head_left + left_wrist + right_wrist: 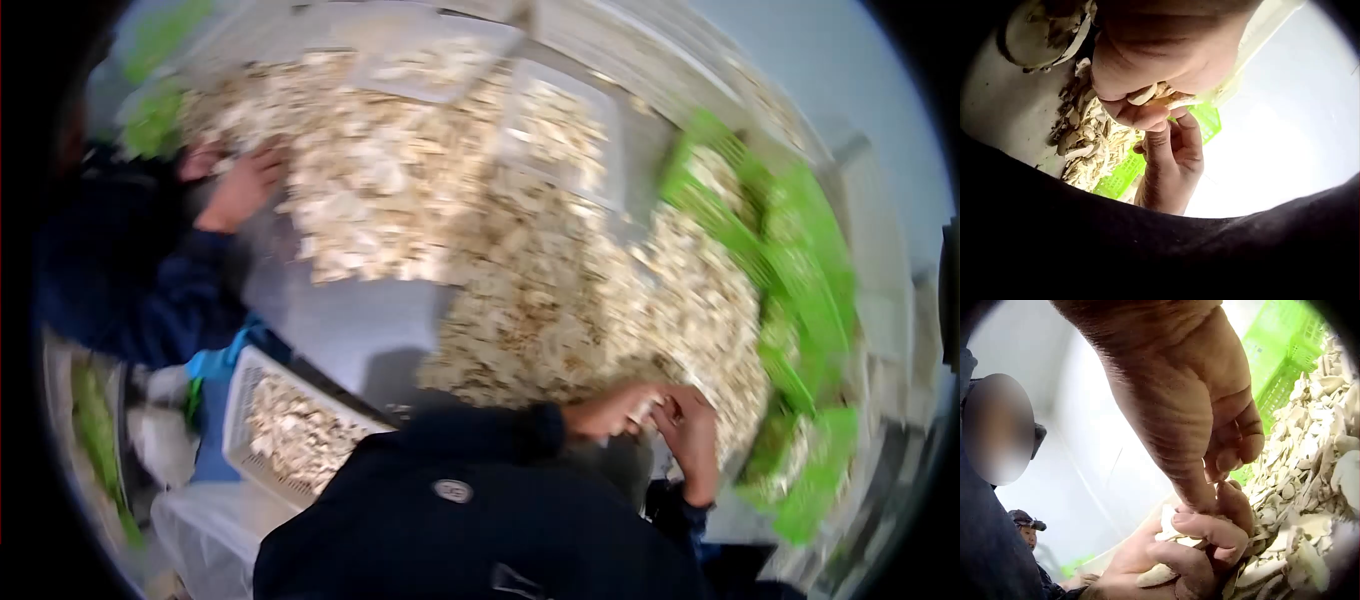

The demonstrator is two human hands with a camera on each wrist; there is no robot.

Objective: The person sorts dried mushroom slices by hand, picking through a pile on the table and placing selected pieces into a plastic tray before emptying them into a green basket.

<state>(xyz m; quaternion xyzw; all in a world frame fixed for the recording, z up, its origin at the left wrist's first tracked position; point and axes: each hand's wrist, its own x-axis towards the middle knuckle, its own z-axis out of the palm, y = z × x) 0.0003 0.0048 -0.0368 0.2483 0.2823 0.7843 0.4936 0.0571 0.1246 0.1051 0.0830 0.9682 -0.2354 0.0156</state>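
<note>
My left hand grips several pale dried slices, its fingers curled around them near the front edge of a spread pile. The slices look like mushroom or root pieces, some showing brownish edges. Against the left fingertips comes my right hand, its thumb and bent fingers meeting there. In the left wrist view the right hand reaches up from below, thumb and index close together. The left fingers hide the right fingertips in the right wrist view, so I cannot tell whether they pinch a slice.
A wide pile of slices covers much of the metal table. Two clear plastic trays stand at the back, green baskets along the right. A white basket of slices is at lower left. Another person's hand touches the pile's left side.
</note>
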